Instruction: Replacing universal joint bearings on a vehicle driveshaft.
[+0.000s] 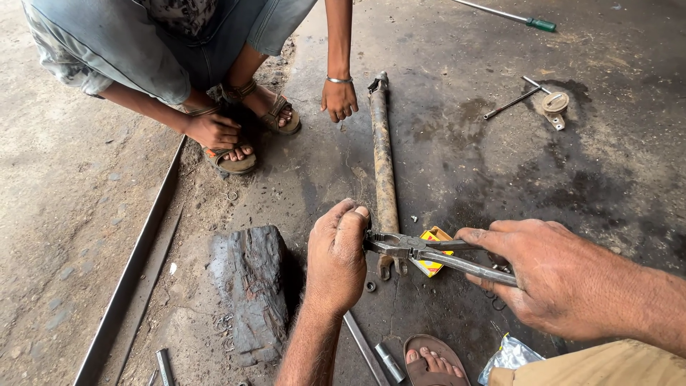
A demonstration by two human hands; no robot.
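A long rusty shaft [383, 157] lies on the oily concrete floor, pointing away from me. My left hand [336, 257] grips its near end, fingers curled over the yoke. My right hand [547, 275] is shut on the handles of metal pliers [429, 254], whose jaws bite at the shaft's near end beside my left fingers. A small yellow box [433, 257] lies under the pliers.
Another person squats at the far side, one hand [339, 99] near the shaft's far end. A dark wooden block [250, 289] lies left. A green-handled screwdriver [511, 17], a rod with a round fitting [554, 104], metal strips [136, 264], my sandalled foot [432, 361] and a plastic bag [509, 355] lie around.
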